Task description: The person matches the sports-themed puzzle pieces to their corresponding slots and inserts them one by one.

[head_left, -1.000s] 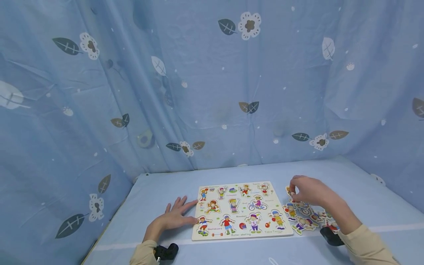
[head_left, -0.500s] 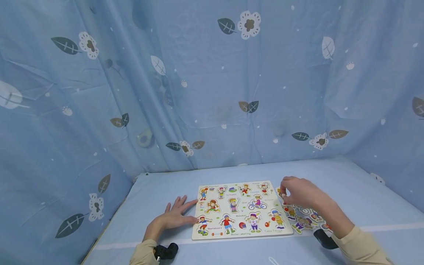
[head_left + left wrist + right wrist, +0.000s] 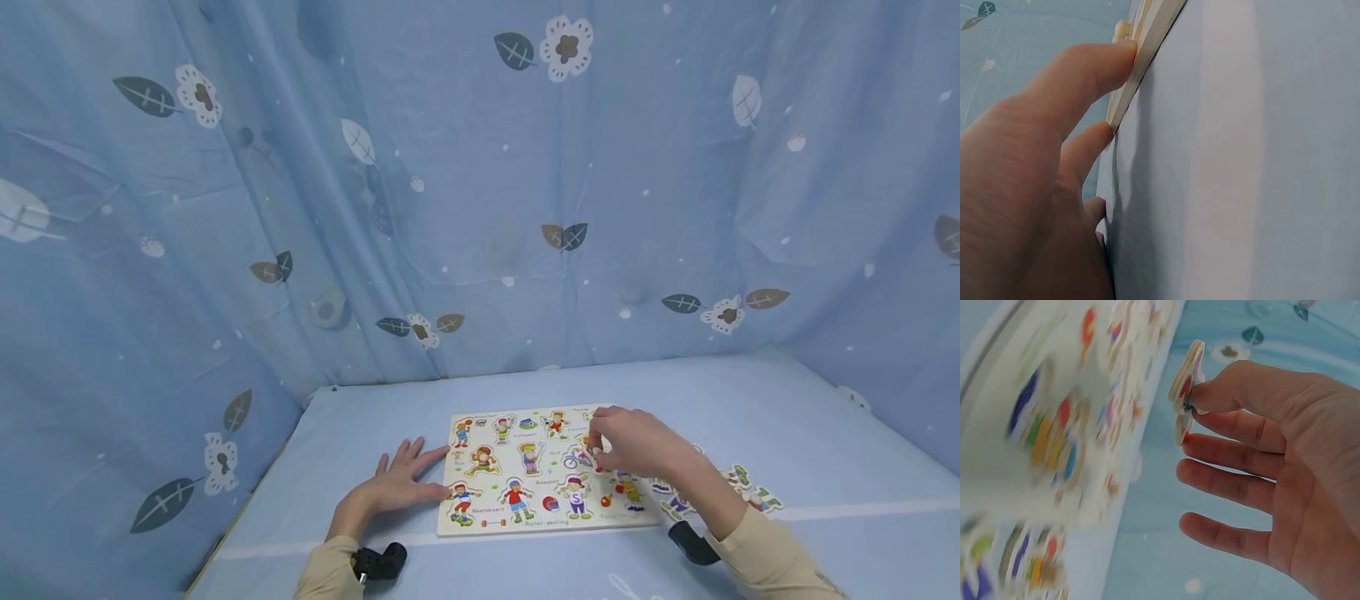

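A pale puzzle board [image 3: 508, 460] printed with sports figures lies flat on the table. My left hand [image 3: 393, 488] is at its left edge with spread fingers. In the left wrist view, the thumb and a finger touch the board's side edge [image 3: 1147, 61]. My right hand [image 3: 637, 443] is above the right part of the board. The right wrist view shows it pinching a thin wooden puzzle piece [image 3: 1186, 381] between thumb and index finger, tilted on edge and clear of the board. Its other fingers are extended. The hand hides some printed figures in the head view.
Several loose puzzle pieces [image 3: 757, 493] lie right of the board, partly behind my right forearm. A blue patterned curtain [image 3: 465, 208] hangs behind the table [image 3: 390, 408]. Black wrist devices [image 3: 693, 543] are worn on both arms.
My right hand has moved left from the loose pieces to over the board, carrying the puzzle piece. My left hand has stayed at the board's left edge.
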Available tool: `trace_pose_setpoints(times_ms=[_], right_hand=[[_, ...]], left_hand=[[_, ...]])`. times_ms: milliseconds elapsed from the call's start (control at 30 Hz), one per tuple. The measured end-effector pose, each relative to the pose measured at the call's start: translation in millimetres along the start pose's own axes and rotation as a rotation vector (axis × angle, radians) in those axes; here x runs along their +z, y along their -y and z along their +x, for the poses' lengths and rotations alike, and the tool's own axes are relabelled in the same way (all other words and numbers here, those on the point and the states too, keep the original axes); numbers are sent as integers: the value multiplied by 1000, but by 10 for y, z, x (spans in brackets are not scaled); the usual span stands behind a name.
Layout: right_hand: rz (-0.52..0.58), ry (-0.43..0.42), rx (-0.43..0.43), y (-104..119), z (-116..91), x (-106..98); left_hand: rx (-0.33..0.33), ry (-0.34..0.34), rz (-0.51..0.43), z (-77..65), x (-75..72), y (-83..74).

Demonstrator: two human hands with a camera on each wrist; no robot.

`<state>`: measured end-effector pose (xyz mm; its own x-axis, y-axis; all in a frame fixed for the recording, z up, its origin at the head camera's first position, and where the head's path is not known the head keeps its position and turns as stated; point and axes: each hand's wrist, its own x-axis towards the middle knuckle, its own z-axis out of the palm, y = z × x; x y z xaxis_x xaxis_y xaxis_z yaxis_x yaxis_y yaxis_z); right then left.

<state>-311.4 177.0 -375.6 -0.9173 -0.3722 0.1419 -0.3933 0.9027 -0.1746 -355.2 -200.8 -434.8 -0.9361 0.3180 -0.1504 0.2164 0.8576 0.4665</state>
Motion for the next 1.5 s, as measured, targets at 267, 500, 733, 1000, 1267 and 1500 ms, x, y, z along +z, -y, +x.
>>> trace_pose_setpoints(times_ms=[267,500,733,1000,1267,1500], right_hand=[[14,5,-67,296,266,37],[10,29,-101,472,538,38],[29,61,-149,578,900,53],[71,136,-105,652,1301,212],[34,139,-124,884,1544,445],[13,143,-114,1149,1662,586]], left_hand=[[3,-6,-1,0,27,29],[10,-10,10,-18,-6,-15],[2,-8,18,-14,-5,-36],[-23,-11,37,-6,-5,-44],[19,-1,25,-23,-18,-40],[30,1,22,-23,-38,-13]])
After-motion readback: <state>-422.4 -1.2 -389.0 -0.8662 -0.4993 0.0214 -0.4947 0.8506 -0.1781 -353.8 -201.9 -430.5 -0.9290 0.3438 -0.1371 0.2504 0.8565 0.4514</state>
